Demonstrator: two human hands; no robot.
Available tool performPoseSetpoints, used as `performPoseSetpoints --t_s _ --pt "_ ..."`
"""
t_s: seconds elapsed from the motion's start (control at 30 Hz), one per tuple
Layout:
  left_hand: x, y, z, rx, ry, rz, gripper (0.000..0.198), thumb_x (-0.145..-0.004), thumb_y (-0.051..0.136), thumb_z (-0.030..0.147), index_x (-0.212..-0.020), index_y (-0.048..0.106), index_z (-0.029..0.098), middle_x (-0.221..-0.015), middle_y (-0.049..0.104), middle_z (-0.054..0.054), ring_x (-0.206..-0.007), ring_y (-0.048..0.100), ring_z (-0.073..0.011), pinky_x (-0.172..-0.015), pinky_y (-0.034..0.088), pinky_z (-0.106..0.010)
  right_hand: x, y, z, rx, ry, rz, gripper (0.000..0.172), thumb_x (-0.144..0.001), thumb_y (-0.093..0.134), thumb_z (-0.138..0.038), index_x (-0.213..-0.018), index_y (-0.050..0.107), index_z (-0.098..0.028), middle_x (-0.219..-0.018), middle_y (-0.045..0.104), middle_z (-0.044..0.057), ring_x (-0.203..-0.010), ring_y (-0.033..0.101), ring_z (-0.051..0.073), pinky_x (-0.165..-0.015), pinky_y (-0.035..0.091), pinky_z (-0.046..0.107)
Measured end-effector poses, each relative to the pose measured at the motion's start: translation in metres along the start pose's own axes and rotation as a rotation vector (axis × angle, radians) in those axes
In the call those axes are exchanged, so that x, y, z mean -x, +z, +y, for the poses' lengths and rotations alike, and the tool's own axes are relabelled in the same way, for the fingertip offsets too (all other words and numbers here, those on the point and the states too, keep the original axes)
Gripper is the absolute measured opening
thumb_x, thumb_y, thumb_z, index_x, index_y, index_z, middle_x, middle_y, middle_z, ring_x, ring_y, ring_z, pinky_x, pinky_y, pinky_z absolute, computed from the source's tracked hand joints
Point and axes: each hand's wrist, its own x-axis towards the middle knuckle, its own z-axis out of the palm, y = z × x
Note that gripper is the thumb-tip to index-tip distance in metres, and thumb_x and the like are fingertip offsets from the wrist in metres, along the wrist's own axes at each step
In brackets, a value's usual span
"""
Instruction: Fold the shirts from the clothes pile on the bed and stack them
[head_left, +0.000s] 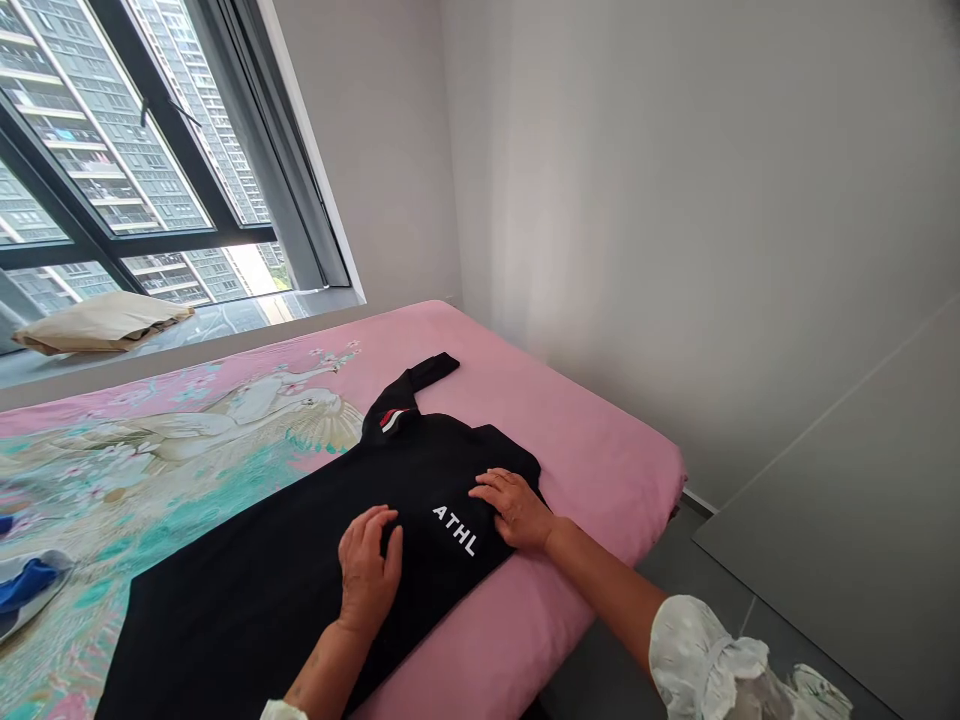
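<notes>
A black long-sleeved top (247,560) lies spread across the corner of the bed. White letters "ATHL" (454,530) run over its chest, and one far sleeve (401,385) stretches away with a red and white stripe patch. My left hand (367,570) is over the middle of the top, its fingers loosely bent and the thumb apart. Beside the lettering, my right hand (519,508) rests on the cloth close to the shoulder edge, fingers slightly spread. Neither hand shows cloth gripped in it. The near sleeve is not visible.
The bed has a pink sheet (592,440) with a peacock print (247,410) on the left. A blue and white cloth (30,590) lies at the left edge. A beige cushion (105,322) sits on the window sill. Grey walls (637,200) stand behind and right.
</notes>
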Motion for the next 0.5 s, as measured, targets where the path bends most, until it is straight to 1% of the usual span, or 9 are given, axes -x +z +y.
performPoseSetpoints --t_s 0.03,0.07,0.1,0.17,0.27,0.33,0.4,0.47,0.5 --pt "0.01 -0.003 -0.002 -0.047 0.097 -0.041 0.03 -0.084 0.041 0.037 -0.1 0.061 0.021 -0.117 0.061 -0.008 -0.119 0.048 -0.021 -0.111 0.026 -0.037 -0.001 -0.001 0.0 0.001 -0.044 -0.017 0.05 -0.064 0.05 -0.006 -0.11 0.059 -0.024 -0.123 0.054 0.003 -0.12 0.04 0.022 -0.099 0.032 0.037" --pt "0.019 -0.005 -0.005 -0.102 0.172 -0.091 0.029 -0.085 0.04 0.036 -0.099 0.062 0.021 -0.116 0.061 -0.008 -0.119 0.049 -0.021 -0.112 0.025 -0.039 -0.001 0.0 0.001 -0.001 -0.057 -0.021 0.041 -0.065 0.05 -0.007 -0.101 0.061 -0.023 -0.115 0.058 0.003 -0.114 0.044 0.021 -0.097 0.034 0.036" --pt "0.028 -0.006 -0.009 -0.161 0.204 -0.144 0.029 -0.086 0.04 0.035 -0.1 0.062 0.022 -0.118 0.061 -0.008 -0.119 0.049 -0.0212 -0.112 0.023 -0.041 0.001 0.0 0.002 -0.003 -0.043 -0.013 0.034 -0.065 0.051 -0.008 -0.094 0.061 -0.022 -0.106 0.06 0.004 -0.107 0.047 0.02 -0.094 0.036 0.034" --pt "0.043 -0.007 -0.017 -0.261 0.162 -0.25 0.033 -0.087 0.039 0.037 -0.108 0.06 0.024 -0.128 0.057 -0.007 -0.124 0.046 -0.0217 -0.113 0.02 -0.046 0.007 0.003 0.003 0.001 0.031 0.022 0.024 -0.066 0.051 -0.01 -0.087 0.06 -0.019 -0.092 0.06 0.004 -0.094 0.05 0.02 -0.086 0.039 0.034" --pt "0.054 -0.004 -0.024 -0.371 0.062 -0.354 0.046 -0.087 0.037 0.044 -0.128 0.05 0.025 -0.143 0.044 -0.005 -0.134 0.035 -0.0226 -0.114 0.012 -0.052 0.02 0.007 0.001 0.016 0.102 0.054 0.019 -0.066 0.051 -0.01 -0.083 0.057 -0.018 -0.087 0.058 0.006 -0.089 0.049 0.021 -0.082 0.04 0.035" --pt "0.056 -0.002 -0.023 -0.415 0.046 -0.4 0.055 -0.087 0.036 0.048 -0.137 0.04 0.026 -0.149 0.034 -0.004 -0.138 0.027 -0.0229 -0.114 0.007 -0.054 0.028 0.008 -0.004 0.022 0.121 0.078 0.023 -0.066 0.05 -0.009 -0.086 0.058 -0.018 -0.091 0.059 0.007 -0.094 0.048 0.022 -0.085 0.039 0.037" --pt "0.055 -0.003 -0.02 -0.442 0.039 -0.431 0.059 -0.086 0.035 0.051 -0.141 0.033 0.028 -0.152 0.028 -0.003 -0.14 0.022 -0.0235 -0.113 0.004 -0.055 0.031 0.009 -0.012 0.035 0.107 0.122 0.035 -0.068 0.051 -0.009 -0.101 0.057 -0.018 -0.106 0.058 0.009 -0.106 0.046 0.024 -0.095 0.035 0.039" --pt "0.053 -0.005 -0.016 -0.453 0.033 -0.459 0.06 -0.086 0.034 0.053 -0.141 0.032 0.029 -0.153 0.025 -0.004 -0.141 0.019 -0.0244 -0.113 0.003 -0.056 0.032 0.01 -0.017 0.054 0.054 0.143 0.048 -0.07 0.053 -0.012 -0.117 0.052 -0.019 -0.121 0.053 0.009 -0.118 0.039 0.026 -0.104 0.027 0.043" --pt "0.052 -0.006 -0.014 -0.454 0.028 -0.47 0.061 -0.086 0.034 0.055 -0.141 0.032 0.029 -0.153 0.025 -0.004 -0.141 0.018 -0.0248 -0.112 0.003 -0.057 0.031 0.011 -0.019 0.061 0.031 0.142 0.05 -0.07 0.054 -0.013 -0.12 0.051 -0.019 -0.123 0.053 0.009 -0.12 0.038 0.026 -0.106 0.023 0.044"
